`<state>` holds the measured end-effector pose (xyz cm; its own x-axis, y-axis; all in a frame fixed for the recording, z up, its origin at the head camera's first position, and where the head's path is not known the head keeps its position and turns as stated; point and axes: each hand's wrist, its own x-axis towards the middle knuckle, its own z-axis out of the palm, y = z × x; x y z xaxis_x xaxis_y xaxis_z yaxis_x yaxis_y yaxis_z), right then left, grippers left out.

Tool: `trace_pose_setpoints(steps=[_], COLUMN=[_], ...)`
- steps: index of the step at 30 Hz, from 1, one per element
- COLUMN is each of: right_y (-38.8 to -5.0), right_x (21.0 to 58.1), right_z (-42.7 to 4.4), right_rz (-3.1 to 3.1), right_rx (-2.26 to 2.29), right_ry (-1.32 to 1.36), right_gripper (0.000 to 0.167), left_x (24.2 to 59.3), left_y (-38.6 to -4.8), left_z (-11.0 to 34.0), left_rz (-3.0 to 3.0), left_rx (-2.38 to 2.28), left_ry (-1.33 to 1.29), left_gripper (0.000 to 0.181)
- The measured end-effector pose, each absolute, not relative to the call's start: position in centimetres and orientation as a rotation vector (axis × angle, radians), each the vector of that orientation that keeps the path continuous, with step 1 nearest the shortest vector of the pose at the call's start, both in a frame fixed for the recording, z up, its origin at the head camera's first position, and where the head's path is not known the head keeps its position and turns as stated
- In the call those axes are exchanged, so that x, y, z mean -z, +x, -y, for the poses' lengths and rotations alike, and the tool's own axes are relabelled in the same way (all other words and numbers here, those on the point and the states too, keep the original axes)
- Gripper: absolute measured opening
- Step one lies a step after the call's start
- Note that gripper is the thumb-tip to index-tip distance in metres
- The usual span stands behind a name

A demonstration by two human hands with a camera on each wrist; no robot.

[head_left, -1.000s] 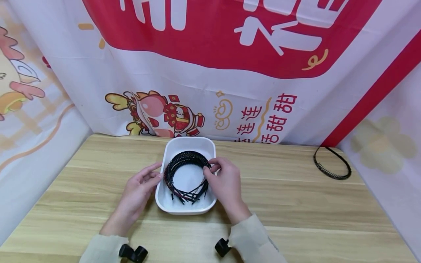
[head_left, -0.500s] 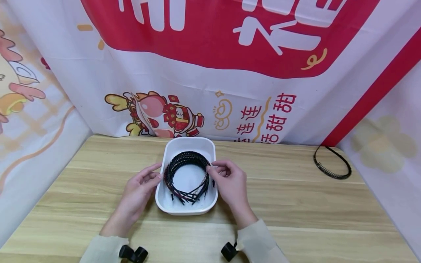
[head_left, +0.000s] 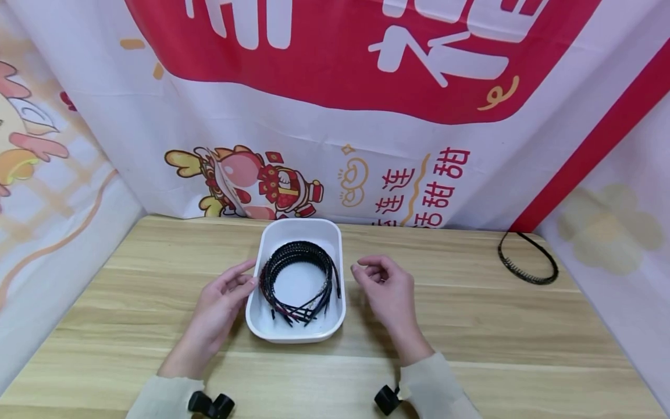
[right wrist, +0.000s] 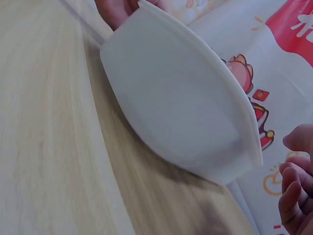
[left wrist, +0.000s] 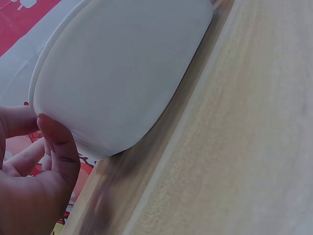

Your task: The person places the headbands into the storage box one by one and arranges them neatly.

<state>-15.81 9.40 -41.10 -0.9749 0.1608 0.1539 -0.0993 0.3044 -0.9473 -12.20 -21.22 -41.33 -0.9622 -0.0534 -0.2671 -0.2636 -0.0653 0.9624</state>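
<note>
A white plastic box (head_left: 255,323) stands on the table with several thin black headbands (head_left: 268,273) nested inside in a ring. Their ends cross at the near side, and some have small teeth. My left hand (head_left: 222,305) holds the box's left rim with thumb and forefinger. In the left wrist view, that thumb (left wrist: 61,142) lies against the rim and outer wall. Off the box's right side, my right hand (head_left: 389,291) hovers with loosely curled fingers and nothing in them. The right wrist view shows those fingers (right wrist: 291,196) apart from the box.
One more black toothed headband (head_left: 528,279) lies at the table's back right corner, by the cloth. A printed white and red cloth (head_left: 324,128) hangs along the back of the wooden table (head_left: 487,331), with cloth also on both sides.
My right hand has let go of a headband at the ring's right side and moved right, out past the box's rim. The headband stays in the box. My left hand has stayed at the rim.
</note>
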Motion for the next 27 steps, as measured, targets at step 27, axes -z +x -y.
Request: trace_pose_setpoints(steps=[27], right_y=[-16.4], right_x=[42.6], right_z=[-19.6], right_rz=[2.452], right_rx=[-1.473], right_ry=[-0.370], right_gripper=[0.020], left_x=[41.4], left_y=[-12.2], left_z=[21.3], left_rz=[-2.034], left_rx=[-2.171], left_ry=[-0.350], left_gripper=[0.058])
